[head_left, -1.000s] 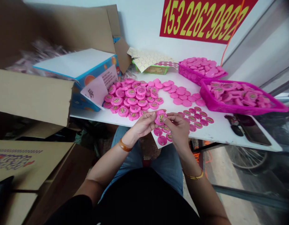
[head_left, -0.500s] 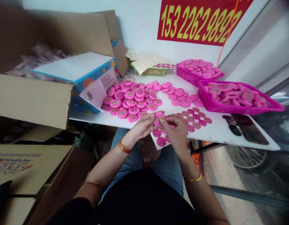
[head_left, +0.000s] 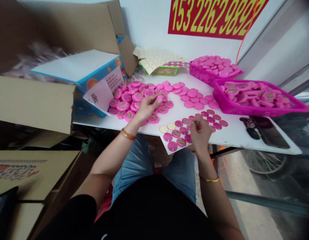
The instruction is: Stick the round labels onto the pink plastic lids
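My left hand [head_left: 147, 107] reaches over a heap of pink round discs with printed labels [head_left: 136, 100], its extended fingertips on or just above the discs. My right hand [head_left: 201, 134] sits on a sheet of pink round stickers [head_left: 175, 137], with its fingers pinched together at the sheet's upper edge. Anything between those fingers is hidden. Two cream spots [head_left: 167, 127] on the sheet show no pink sticker. Beyond the heap lies a band of plain pink discs [head_left: 194, 99].
A magenta basket [head_left: 257, 101] holds labelled discs, and another [head_left: 214, 69] holds plain ones. A green basket [head_left: 161, 70] carries cream backing sheets. A phone [head_left: 269, 132] lies on the white table [head_left: 234, 136]. A blue box [head_left: 99, 77] and cardboard boxes [head_left: 31, 101] crowd the left.
The labelled disc both hands held is no longer between them. My left hand has moved up and left over the heap. My right hand has moved down and right onto the sticker sheet.
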### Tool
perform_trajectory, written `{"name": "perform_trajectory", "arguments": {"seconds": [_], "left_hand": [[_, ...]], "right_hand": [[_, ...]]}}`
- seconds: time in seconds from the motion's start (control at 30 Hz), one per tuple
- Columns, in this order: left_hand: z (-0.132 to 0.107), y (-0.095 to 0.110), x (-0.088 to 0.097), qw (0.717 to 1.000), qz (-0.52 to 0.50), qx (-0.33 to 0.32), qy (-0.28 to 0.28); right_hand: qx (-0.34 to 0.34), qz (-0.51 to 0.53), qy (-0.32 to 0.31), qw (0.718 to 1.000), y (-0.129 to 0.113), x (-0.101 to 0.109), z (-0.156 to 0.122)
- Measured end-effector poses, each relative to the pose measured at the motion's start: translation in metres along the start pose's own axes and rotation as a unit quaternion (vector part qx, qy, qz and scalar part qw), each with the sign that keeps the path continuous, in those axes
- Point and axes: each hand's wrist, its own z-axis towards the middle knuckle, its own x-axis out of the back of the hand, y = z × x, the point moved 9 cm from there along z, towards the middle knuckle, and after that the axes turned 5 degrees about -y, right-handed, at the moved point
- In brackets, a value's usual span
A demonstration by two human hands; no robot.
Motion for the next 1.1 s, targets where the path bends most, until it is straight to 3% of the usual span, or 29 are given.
{"name": "perform_trajectory", "arguments": {"seconds": [0.07,0.13,0.23,0.33,0.43,0.53,0.63,0.73,0.97,1.1], "left_hand": [[0.019,0.011,0.014,0.974,0.223,-0.038,0.031],[0.023,0.017,0.003,0.932,0.355,-0.067,0.017],[0.005,0.010,-0.045,0.911,0.403,-0.059,-0.071],[-0.018,-0.010,-0.096,0.902,0.396,0.016,-0.172],[-0.020,-0.027,-0.118,0.870,0.423,0.097,-0.235],[-0.012,-0.039,-0.127,0.872,0.341,0.147,-0.319],[-0.014,-0.039,-0.138,0.891,0.111,0.185,-0.400],[-0.020,-0.031,-0.147,0.890,-0.049,0.190,-0.411],[-0.018,-0.015,-0.166,0.911,-0.064,0.114,-0.391],[-0.011,-0.013,-0.172,0.909,-0.048,0.094,-0.403]], "right_hand": [[0.042,-0.055,-0.064,0.996,0.002,-0.004,-0.006],[0.087,-0.111,-0.132,0.981,0.000,-0.013,-0.016],[0.120,-0.163,-0.163,0.966,0.000,-0.018,-0.032],[0.126,-0.166,-0.139,0.968,0.001,-0.014,-0.040],[0.111,-0.145,-0.108,0.977,0.004,-0.005,-0.042],[0.081,-0.104,-0.092,0.987,0.005,0.004,-0.037],[0.066,-0.046,-0.082,0.993,-0.003,0.013,-0.027],[0.065,0.003,-0.053,0.996,-0.016,0.023,-0.014],[0.044,0.013,-0.031,0.998,-0.020,0.038,0.003],[0.053,-0.002,-0.033,0.998,-0.017,0.041,0.007]]}}
